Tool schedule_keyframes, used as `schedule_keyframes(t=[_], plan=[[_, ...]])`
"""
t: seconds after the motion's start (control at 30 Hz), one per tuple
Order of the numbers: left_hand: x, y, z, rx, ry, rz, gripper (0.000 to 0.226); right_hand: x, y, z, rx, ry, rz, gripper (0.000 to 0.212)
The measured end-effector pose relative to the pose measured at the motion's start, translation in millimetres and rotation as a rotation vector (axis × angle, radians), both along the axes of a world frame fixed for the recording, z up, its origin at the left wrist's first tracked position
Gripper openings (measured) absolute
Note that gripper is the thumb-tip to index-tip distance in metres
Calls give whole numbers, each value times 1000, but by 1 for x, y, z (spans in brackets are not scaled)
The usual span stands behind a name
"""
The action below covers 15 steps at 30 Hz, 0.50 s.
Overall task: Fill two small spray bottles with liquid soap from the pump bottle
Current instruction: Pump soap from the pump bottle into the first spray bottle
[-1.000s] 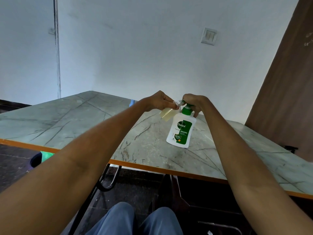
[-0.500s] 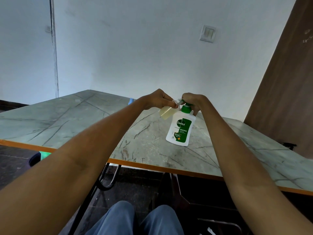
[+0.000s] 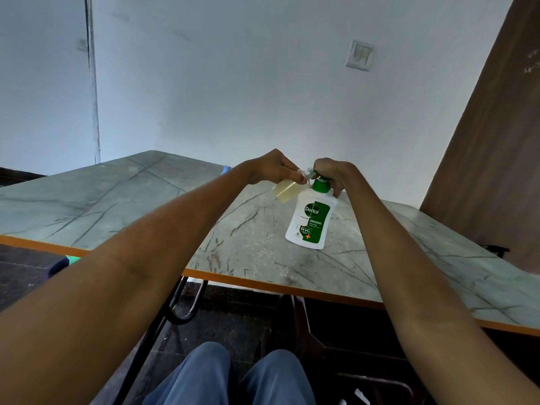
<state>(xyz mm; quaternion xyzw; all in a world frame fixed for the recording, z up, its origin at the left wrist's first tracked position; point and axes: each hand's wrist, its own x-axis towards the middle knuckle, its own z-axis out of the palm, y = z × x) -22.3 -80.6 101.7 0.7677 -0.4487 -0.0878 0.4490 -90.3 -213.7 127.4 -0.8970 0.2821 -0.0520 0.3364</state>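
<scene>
Honestly not much has changed over the last second. My left hand (image 3: 273, 168) is still pinching the small spray bottle (image 3: 285, 192) by its neck, tilted, with the mouth held right up at the nozzle of the pump bottle (image 3: 311, 219). My right hand (image 3: 331, 173) is still curled over the green pump head, pressing. The pump bottle hasn't budged from its spot on the counter (image 3: 146, 200), near the front edge. The little bottle shows yellowish soap in its lower part, so I'd guess this fill is well underway. Can't see the second spray bottle anywhere.
</scene>
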Motion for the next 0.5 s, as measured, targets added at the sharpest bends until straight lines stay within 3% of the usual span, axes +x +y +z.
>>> schedule_keyframes(t=[0.5], plan=[[-3,0,-1,-54,40,5,32,-2,0,7,38,0,25,20]])
